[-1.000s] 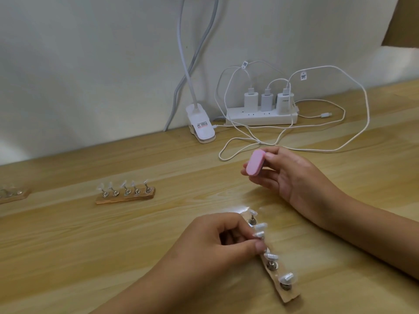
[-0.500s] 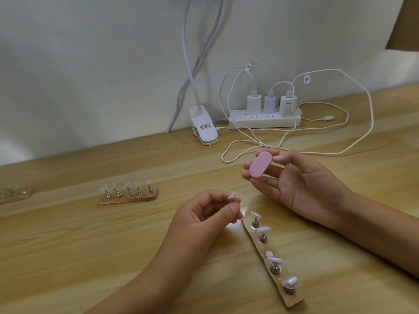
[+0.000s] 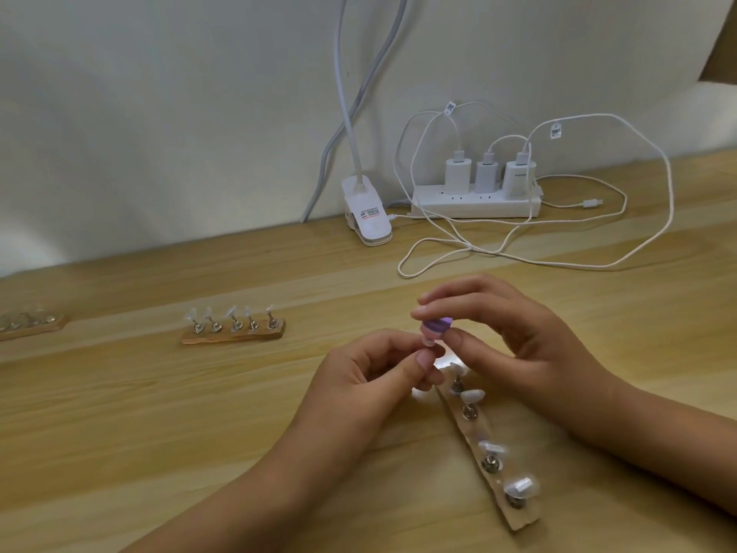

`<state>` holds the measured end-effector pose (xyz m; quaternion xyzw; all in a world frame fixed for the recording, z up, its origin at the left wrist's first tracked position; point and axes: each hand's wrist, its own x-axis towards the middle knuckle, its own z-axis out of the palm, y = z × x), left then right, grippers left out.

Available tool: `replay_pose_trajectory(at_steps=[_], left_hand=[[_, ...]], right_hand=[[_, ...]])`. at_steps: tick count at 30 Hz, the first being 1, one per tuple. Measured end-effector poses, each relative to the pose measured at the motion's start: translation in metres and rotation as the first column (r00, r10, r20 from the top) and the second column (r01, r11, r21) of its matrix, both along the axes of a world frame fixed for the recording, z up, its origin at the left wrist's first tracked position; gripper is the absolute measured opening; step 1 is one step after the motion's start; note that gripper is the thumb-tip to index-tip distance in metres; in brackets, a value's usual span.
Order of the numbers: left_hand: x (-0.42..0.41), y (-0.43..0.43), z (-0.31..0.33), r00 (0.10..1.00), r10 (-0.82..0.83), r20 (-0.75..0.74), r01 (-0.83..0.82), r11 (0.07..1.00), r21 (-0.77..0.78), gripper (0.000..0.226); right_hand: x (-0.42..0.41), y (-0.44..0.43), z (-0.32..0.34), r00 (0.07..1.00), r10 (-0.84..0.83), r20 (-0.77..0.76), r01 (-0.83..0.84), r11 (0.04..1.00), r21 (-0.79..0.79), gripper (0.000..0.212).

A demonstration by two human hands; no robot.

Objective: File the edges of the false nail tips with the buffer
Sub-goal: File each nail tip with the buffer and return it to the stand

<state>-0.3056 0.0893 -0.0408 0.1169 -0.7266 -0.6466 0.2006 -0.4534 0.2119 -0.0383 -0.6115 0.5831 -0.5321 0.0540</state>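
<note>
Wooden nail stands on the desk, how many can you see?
3 wooden stands: one nearest, at lower right; one left of centre; one at the left edge, cut off by the frame. Others may lie out of view.

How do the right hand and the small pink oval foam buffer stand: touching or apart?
Touching. The head view shows the right hand pinching the pink buffer between thumb and fingertips, with no gap visible.
</note>
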Motion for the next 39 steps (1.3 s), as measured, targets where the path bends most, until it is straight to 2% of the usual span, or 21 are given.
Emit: replay_pose_trajectory(at_steps=[3,7,10,14,17,21,25,28,32,35,39], left_hand=[[-0.0005,-0.0003,-0.0008,1.0,0.006,-0.003,-0.006,1.0,-0.017,0.016],[-0.0004,0.0005,-0.0003,1.0,-0.003,-0.021,0.003,1.0,0.012,0.016],[0.0,0.0016,0.0005,1.0,-0.008,-0.026,0.007,1.0,-0.009,0.009],[-0.0001,0.0004,0.0003,1.0,0.02,-0.015,-0.02,1.0,0.019,0.015],[-0.0002,0.0011,0.0004,1.0,0.0,-0.03,0.0,1.0,0.002,0.011],[0.0007,0.0,-0.0005,1.0,0.02,-0.011,-0.02,1.0,-0.009,0.016],[0.0016,0.0009,0.0007,1.0,0.009,-0.02,-0.01,0.999,-0.044,0.011],[0.0022,0.0018,0.0017,1.0,0.007,-0.005,-0.007,0.998,-0.06,0.01],[0.0023,0.0043,0.0047,1.0,0.008,-0.007,-0.008,0.997,-0.078,0.01],[0.0028,0.0034,0.0042,1.0,0.01,0.003,-0.01,0.996,-0.087,0.013],[0.0035,0.0032,0.0053,1.0,0.011,0.013,-0.01,0.996,-0.094,0.01]], right_hand=[[-0.0006,0.0012,-0.0023,0.985,0.015,-0.173,-0.02,0.999,-0.026,0.025],[-0.0031,0.0007,-0.0008,0.995,-0.004,-0.096,0.002,1.0,-0.02,0.023],[-0.0002,0.0014,-0.0021,0.973,0.034,-0.228,-0.047,0.998,-0.051,0.023],[-0.0044,0.0006,-0.0018,0.995,0.005,-0.098,-0.008,1.0,-0.027,0.023],[-0.0013,0.0022,-0.0033,0.978,0.041,-0.202,-0.05,0.998,-0.038,0.023],[-0.0032,0.0019,-0.0011,0.996,-0.015,-0.089,0.013,1.0,-0.02,0.023],[0.0021,0.003,-0.002,0.973,0.022,-0.23,-0.034,0.998,-0.048,0.023],[-0.0024,0.0021,0.0001,0.995,-0.012,-0.103,0.013,1.0,0.009,0.021],[0.0002,0.0016,-0.0025,0.981,0.057,-0.187,-0.056,0.998,0.015,0.025],[-0.0022,0.0014,-0.0002,0.995,0.026,-0.098,-0.022,0.999,0.043,0.026],[-0.0006,0.0015,-0.0015,0.986,0.057,-0.16,-0.056,0.998,0.008,0.025]])
